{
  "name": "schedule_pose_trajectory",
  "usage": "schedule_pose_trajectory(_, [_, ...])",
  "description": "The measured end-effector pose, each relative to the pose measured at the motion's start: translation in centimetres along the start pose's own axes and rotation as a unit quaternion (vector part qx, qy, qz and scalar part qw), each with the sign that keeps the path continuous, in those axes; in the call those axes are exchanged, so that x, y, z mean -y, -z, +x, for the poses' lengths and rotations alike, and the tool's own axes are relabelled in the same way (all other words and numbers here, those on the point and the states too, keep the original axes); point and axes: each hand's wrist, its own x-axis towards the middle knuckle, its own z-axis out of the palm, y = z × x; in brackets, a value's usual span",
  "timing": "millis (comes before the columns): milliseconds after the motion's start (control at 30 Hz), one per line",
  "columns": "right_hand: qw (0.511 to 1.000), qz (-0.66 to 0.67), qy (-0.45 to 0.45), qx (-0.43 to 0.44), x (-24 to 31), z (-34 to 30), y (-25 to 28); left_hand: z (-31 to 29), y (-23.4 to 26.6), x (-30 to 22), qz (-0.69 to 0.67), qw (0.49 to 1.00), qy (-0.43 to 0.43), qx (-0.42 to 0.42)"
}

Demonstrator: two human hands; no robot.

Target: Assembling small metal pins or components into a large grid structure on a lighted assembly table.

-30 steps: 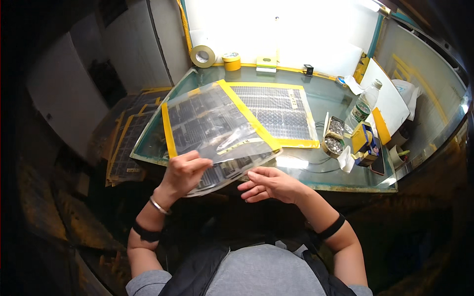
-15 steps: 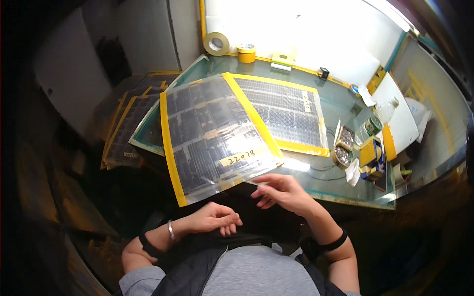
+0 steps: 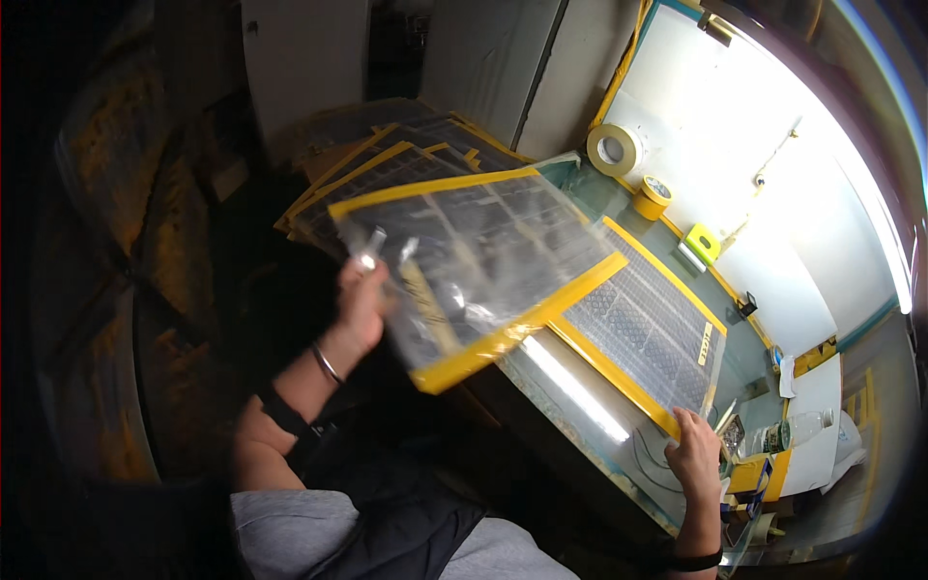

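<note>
Film sheet (image 3: 488,271), clear plastic, dark-patterned, yellow-bordered, at clock centre | left hand (image 3: 360,302), nine o'clock: pinching its untaped edge, likely sparing the pattern | right hand (image 3: 696,456), four o'clock: by corner of flat grey-patterned, yellow-bordered plastic sheet (image 3: 646,333), grip cannot be told

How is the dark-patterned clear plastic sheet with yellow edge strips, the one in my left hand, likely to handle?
The dark-patterned clear plastic sheet is probably light for its size, since your left hand alone grips its edge. It's likely somewhat floppy: uneven reflections suggest ripples, though the yellow edge strips may stiffen it. Its glossy glare hints at slipperiness.
</note>
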Motion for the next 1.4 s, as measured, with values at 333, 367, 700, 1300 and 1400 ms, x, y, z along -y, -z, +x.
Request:
schedule_pose_trajectory(333, [1.000, 0.006, 0.007, -0.001, -0.4, 1.8, -1.6, 21.9, 11.1, -7.0, -0.021, 0.959, -0.250, -0.133])
schedule_pose_trajectory(367, [1.000, 0.001, 0.000, -0.006, -0.7, 1.2, -1.6, 23.8, 12.8, -5.3, 0.007, 0.966, -0.211, -0.150])
schedule_pose_trajectory(700, [0.994, -0.018, 0.062, -0.086, -0.1, 0.5, -1.5, 30.7, 24.3, 12.0, 0.333, 0.908, -0.006, -0.253])
schedule_pose_trajectory(1300, [0.922, 0.358, 0.102, -0.106, 10.9, -4.0, -0.4, -4.9, -11.8, 0.9, 0.481, 0.553, -0.376, 0.567])
schedule_pose_trajectory(1400, [0.913, 0.382, 0.079, -0.119, 10.2, -6.4, 0.2, -9.9, -12.4, 4.6, 0.553, 0.402, -0.467, 0.561])
